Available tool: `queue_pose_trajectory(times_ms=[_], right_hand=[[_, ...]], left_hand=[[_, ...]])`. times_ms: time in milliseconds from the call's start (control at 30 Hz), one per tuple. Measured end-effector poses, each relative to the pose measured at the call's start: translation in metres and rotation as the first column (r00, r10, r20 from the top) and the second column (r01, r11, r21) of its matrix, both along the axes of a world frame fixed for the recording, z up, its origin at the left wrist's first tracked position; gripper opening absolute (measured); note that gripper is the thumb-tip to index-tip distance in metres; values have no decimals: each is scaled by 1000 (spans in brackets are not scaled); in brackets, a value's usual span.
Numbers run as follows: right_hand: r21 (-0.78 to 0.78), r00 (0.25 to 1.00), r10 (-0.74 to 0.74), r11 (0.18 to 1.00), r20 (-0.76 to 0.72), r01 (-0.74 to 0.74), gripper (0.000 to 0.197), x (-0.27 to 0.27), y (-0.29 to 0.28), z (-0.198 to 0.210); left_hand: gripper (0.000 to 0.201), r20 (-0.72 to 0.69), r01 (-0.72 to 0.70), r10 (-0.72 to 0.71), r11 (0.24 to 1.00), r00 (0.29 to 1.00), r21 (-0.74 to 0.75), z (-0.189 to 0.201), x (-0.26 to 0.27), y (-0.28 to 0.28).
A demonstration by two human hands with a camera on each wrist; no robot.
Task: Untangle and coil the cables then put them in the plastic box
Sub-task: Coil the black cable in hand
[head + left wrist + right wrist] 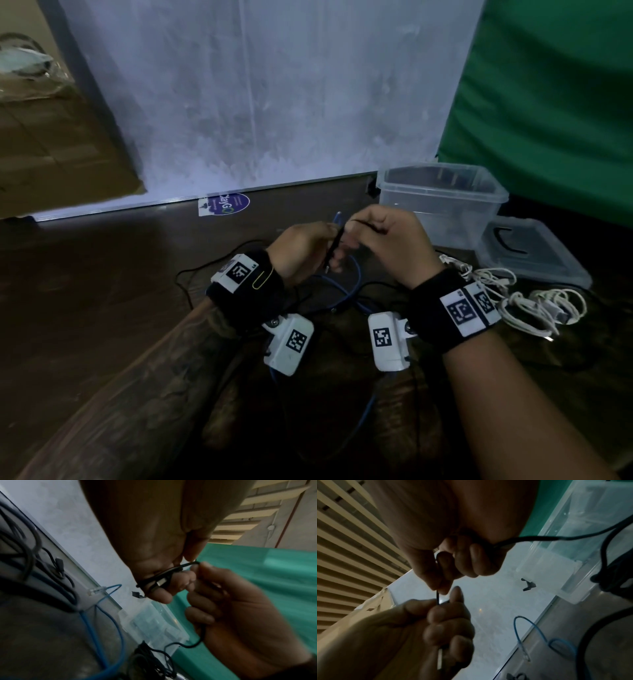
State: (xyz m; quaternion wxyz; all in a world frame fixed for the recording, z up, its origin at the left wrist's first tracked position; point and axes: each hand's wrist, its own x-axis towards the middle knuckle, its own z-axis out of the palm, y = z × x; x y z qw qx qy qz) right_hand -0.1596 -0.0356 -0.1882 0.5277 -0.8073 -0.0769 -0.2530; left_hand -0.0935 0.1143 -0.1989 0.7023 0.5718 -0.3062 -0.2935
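Note:
Both hands are raised over the dark table and hold one thin black cable (335,244). My left hand (323,248) grips a folded length of it; its metal plug (161,583) lies against my left hand's fingers. My right hand (363,233) pinches the same cable close beside the left, and the rest trails down from its fist (530,538). A blue network cable (356,274) lies looped on the table under the hands, tangled with more black cable (212,267). The clear plastic box (442,198) stands open behind my right hand, with no cable showing inside it.
The box's lid (534,253) lies flat to the right of the box. Bundles of white cable (534,305) lie in front of the lid. A pale wall panel (260,102) and green cloth (548,102) close off the back. A round sticker (226,205) sits at the wall's foot.

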Motion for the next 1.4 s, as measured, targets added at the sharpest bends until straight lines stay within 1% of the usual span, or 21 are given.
queue_pose_trajectory(times_ms=[133, 233, 267, 333, 433, 500, 567, 667, 733, 800, 867, 900, 967, 1000, 1067, 1133, 1200, 1267, 1300, 1333, 1400], right_hand=[[80, 997, -81, 993, -17, 82, 11, 9, -17, -12], [129, 990, -53, 989, -132, 70, 15, 13, -21, -19], [119, 981, -37, 991, -190, 60, 16, 12, -18, -20], [51, 955, -11, 998, -298, 28, 17, 8, -11, -18], [-76, 922, 81, 990, -378, -118, 20, 0, 1, -13], [-93, 900, 149, 975, -410, -203, 23, -3, 5, -13], [-50, 872, 215, 964, -441, -263, 28, -7, 8, -12], [-44, 849, 274, 944, -451, -328, 27, -12, 14, -8], [-77, 886, 273, 943, -376, -323, 24, -14, 17, -4], [-113, 943, 235, 957, -236, -267, 17, -12, 16, -2], [-140, 977, 170, 972, -125, -187, 9, -9, 10, -1], [-158, 990, 119, 979, -70, -128, 8, -7, 6, -1], [-157, 999, 2, 988, 33, 3, 11, -4, -1, 0], [-104, 998, -40, 994, 52, 46, 9, -2, -3, -1], [28, 997, -68, 997, 38, 67, 6, 1, -7, -3], [101, 998, -69, 993, 14, 67, 6, 5, -10, -8], [76, 995, -101, 992, 10, 100, 5, 10, -16, -13], [17, 992, -126, 992, -16, 126, 9, 12, -17, -16], [-9, 991, -130, 992, -46, 129, 11, 13, -16, -17], [-27, 989, -125, 992, -85, 123, 14, 11, -14, -16], [-58, 979, -82, 996, -188, 73, 19, 8, -11, -14]], left_hand=[[23, -41, 95, -97, 994, 994, -50, 1, -6, 0], [22, -124, 157, -184, 967, 975, -200, 3, -4, 4], [21, -155, 152, -197, 953, 968, -263, 4, -3, 6], [21, -231, 74, -167, 928, 958, -365, 4, 3, 6], [22, -311, -85, -57, 901, 949, -425, -1, 15, 7], [23, -365, -197, 30, 882, 930, -429, -4, 23, 7], [24, -395, -300, 124, 855, 910, -423, -5, 30, 9], [22, -309, -375, 262, 836, 914, -401, -7, 36, 11], [21, -174, -403, 364, 854, 915, -329, -10, 36, 12], [21, 21, -387, 397, 903, 918, -185, -14, 34, 14], [18, 175, -306, 311, 951, 934, -50, -15, 30, 11], [17, 194, -244, 242, 970, 951, -15, -14, 27, 8], [20, 115, -135, 133, 991, 984, 10, -10, 18, 3], [23, 56, -91, 91, 996, 994, 9, -7, 14, 1], [30, -7, -12, 13, 1000, 1000, 7, -3, 7, -1], [30, -37, 51, -51, 999, 998, -10, 0, 3, 1], [24, -127, 125, -132, 990, 983, -62, 3, 1, 4], [20, -229, 204, -243, 962, 943, -182, 9, 0, 9], [20, -271, 211, -281, 942, 920, -260, 11, 1, 12], [21, -312, 185, -296, 922, 903, -340, 14, 2, 13], [24, -375, 76, -278, 879, 885, -471, 20, 5, 14]])
